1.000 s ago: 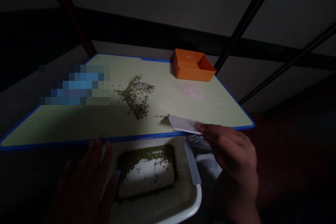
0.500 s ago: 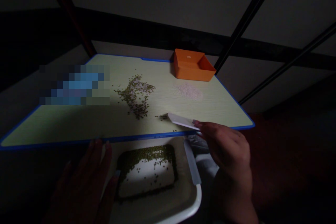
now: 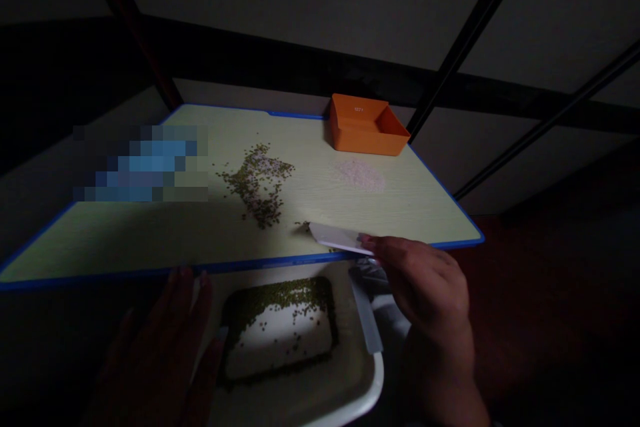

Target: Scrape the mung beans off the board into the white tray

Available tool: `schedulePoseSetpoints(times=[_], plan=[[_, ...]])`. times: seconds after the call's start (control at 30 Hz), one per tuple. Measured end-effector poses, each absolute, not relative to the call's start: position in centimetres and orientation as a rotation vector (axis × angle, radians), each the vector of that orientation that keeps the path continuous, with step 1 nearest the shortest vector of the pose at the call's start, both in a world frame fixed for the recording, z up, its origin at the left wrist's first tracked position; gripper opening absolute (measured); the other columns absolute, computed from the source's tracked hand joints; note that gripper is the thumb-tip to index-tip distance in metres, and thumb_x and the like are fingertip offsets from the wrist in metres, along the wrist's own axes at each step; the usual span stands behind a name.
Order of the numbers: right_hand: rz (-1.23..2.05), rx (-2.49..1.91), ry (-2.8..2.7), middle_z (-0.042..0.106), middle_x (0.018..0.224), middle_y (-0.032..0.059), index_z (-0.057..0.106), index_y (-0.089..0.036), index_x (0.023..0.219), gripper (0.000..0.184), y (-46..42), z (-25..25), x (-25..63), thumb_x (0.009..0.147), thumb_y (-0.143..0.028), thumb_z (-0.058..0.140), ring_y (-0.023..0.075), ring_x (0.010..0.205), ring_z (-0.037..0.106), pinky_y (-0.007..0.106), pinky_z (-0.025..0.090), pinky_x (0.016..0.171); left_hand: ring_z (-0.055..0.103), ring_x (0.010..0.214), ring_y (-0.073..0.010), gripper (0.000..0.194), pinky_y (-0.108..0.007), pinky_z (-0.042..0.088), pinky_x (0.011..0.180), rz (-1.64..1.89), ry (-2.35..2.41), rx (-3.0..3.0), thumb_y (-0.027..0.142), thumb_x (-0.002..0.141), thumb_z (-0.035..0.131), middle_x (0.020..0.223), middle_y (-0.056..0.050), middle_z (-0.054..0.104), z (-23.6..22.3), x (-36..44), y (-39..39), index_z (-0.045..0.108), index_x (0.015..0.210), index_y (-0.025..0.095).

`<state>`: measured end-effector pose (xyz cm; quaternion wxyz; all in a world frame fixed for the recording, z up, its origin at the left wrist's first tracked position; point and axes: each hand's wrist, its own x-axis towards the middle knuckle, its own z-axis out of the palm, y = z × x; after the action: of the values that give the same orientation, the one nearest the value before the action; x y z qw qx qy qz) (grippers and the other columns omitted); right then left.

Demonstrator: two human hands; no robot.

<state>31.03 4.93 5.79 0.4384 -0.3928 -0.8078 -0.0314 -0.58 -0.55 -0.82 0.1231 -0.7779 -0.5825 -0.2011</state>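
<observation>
Fingers (image 3: 369,242) of the right hand (image 3: 433,273) are pinched together on the near end of a white card (image 3: 333,238), with no gap that I can make out. I record the card as tilted over the front part of the worktop (image 3: 150,233), near its blue edging. A few loose beans (image 3: 300,223) lie at the card's far end; I cannot confirm contact between card and surface.

The left hand (image 3: 160,340) is in deep shadow at the left side of a white tub (image 3: 345,407). Its thumb stands apart from the extended fingers; from my view I cannot tell whether they grip the rim. The tub sits just in front of the worktop and holds green beans (image 3: 280,295), densest along its far side, with part of its floor exposed.

On the worktop I note a mixed pile (image 3: 257,180) of green beans and pale grains left of the card, and a separate pale pile (image 3: 360,175) on the right. An orange box (image 3: 370,140) stands just behind the pale pile. A patch at the left is pixelated and unreadable.
</observation>
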Motion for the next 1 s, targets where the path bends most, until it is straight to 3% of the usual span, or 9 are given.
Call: schedulePoseSetpoints(times=[0.17,0.47,0.67,1.0], plan=[[-0.176,-0.995,-1.999,0.077,0.105,0.0064,0.066,-0.021,0.109,0.027,6.9,5.0,31.2,0.089,-0.006,0.056,0.0177,0.098,0.073,0.030,0.061,0.082,0.023,0.149,-0.0247,0.069,-0.053,0.022,0.122,-0.541,-1.703,-2.279,0.032,0.081,0.040,0.162,-0.005,0.019,-1.1,-0.9,-0.3,0.018,0.146,0.026],[-0.307,-1.153,-1.877,0.077,0.099,0.0112,0.069,-0.017,0.100,0.021,10.4,4.5,32.6,0.089,-0.008,0.054,0.0222,0.090,0.075,0.034,0.061,0.076,0.034,0.144,-0.0321,0.072,-0.063,0.040,0.104,-0.553,-1.679,-2.277,0.035,0.079,0.040,0.159,-0.009,0.028,-1.1,-1.1,0.0,0.015,0.147,0.030],[-0.281,-1.097,-1.920,0.078,0.096,0.0066,0.068,-0.019,0.101,0.023,8.4,5.4,32.7,0.090,-0.006,0.054,0.0171,0.090,0.074,0.029,0.060,0.079,0.026,0.148,-0.0299,0.069,-0.060,0.028,0.116,-0.513,-1.689,-2.260,0.031,0.081,0.041,0.162,-0.009,0.021,-1.2,-1.0,0.0,0.018,0.146,0.026],[-0.354,-1.152,-1.492,0.076,0.089,-0.0022,0.072,-0.029,0.104,0.033,5.3,6.4,32.7,0.083,-0.004,0.065,0.0153,0.079,0.070,0.029,0.056,0.070,0.023,0.149,-0.0248,0.067,-0.054,0.022,0.120,-0.565,-1.681,-2.267,0.032,0.082,0.039,0.162,-0.006,0.020,-1.0,-0.9,-0.2,0.019,0.146,0.024]])
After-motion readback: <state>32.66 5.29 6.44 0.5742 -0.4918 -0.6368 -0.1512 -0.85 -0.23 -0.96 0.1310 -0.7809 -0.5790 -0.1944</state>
